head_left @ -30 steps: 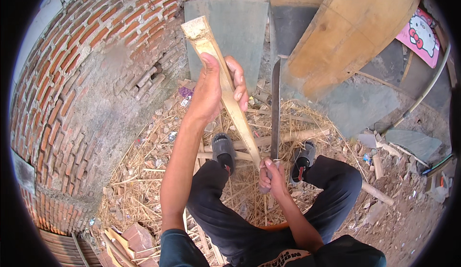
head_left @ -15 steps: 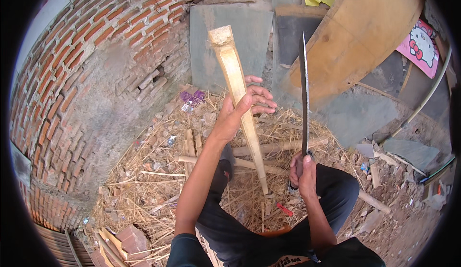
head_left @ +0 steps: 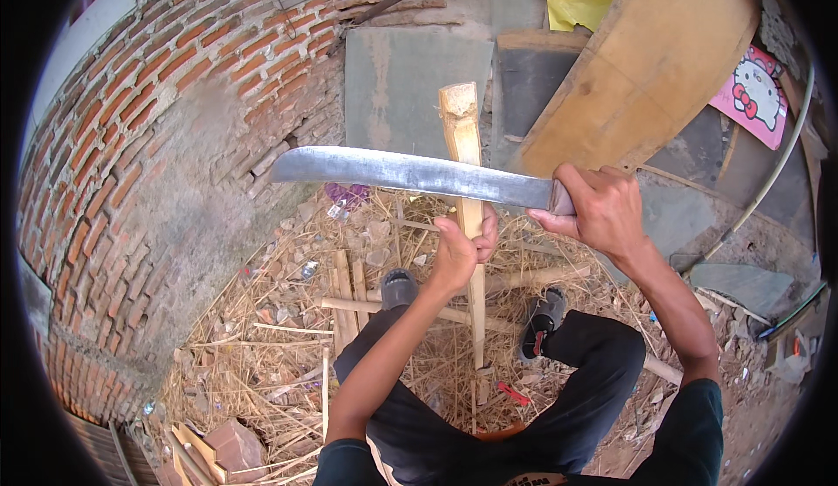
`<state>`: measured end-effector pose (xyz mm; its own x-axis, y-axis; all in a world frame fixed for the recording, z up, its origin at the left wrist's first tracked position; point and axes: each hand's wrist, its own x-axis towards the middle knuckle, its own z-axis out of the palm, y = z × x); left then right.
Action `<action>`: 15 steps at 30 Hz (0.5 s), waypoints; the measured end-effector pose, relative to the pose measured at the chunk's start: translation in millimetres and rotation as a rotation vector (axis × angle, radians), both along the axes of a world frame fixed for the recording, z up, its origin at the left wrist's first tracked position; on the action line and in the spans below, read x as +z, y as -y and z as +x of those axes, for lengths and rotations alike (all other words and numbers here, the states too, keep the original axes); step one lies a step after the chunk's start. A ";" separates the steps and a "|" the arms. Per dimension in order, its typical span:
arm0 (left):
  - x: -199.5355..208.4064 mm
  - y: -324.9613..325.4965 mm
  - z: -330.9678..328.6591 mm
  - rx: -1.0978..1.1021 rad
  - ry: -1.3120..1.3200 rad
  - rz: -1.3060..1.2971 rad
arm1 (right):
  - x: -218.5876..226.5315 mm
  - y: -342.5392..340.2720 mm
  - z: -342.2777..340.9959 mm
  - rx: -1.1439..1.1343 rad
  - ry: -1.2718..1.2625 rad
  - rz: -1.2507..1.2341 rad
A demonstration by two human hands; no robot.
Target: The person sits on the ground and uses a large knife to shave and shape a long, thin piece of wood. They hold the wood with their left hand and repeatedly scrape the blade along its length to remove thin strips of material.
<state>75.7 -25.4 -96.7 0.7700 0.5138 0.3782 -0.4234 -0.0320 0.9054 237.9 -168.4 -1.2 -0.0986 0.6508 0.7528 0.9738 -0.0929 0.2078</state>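
My left hand (head_left: 463, 250) is closed around the middle of a pale, tapered bamboo piece (head_left: 465, 143), which stands roughly upright between my legs. Its thick, knotted end is uppermost and its thin end reaches down to the straw. In my right hand (head_left: 604, 209) is the handle of a machete (head_left: 367, 167). The long steel blade points left, crossing in front of the bamboo above my left hand. I cannot tell whether the blade touches the bamboo.
Straw and rubble (head_left: 253, 337) cover the ground around my sandalled feet. A brick wall (head_left: 131, 137) rises on the left. Grey boards (head_left: 410, 93) and a brown wooden panel (head_left: 646, 75) lean at the back. A small red object (head_left: 512, 392) lies between my legs.
The machete has gone from upright on the right to lying across the bamboo, blade leftward. My right hand has risen. The left hand's fingers have closed around the bamboo, which is now more upright.
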 end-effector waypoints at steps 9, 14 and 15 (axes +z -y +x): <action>-7.0 -0.3 4.8 -0.063 0.039 -0.077 | 23.4 -19.5 25.8 -0.005 0.286 -0.023; -6.1 -7.4 6.9 -0.099 0.089 -0.050 | 22.1 -26.9 27.8 -0.040 0.244 0.033; -7.3 -7.6 7.7 -0.111 0.098 -0.045 | 24.7 -29.9 30.3 -0.014 0.259 0.071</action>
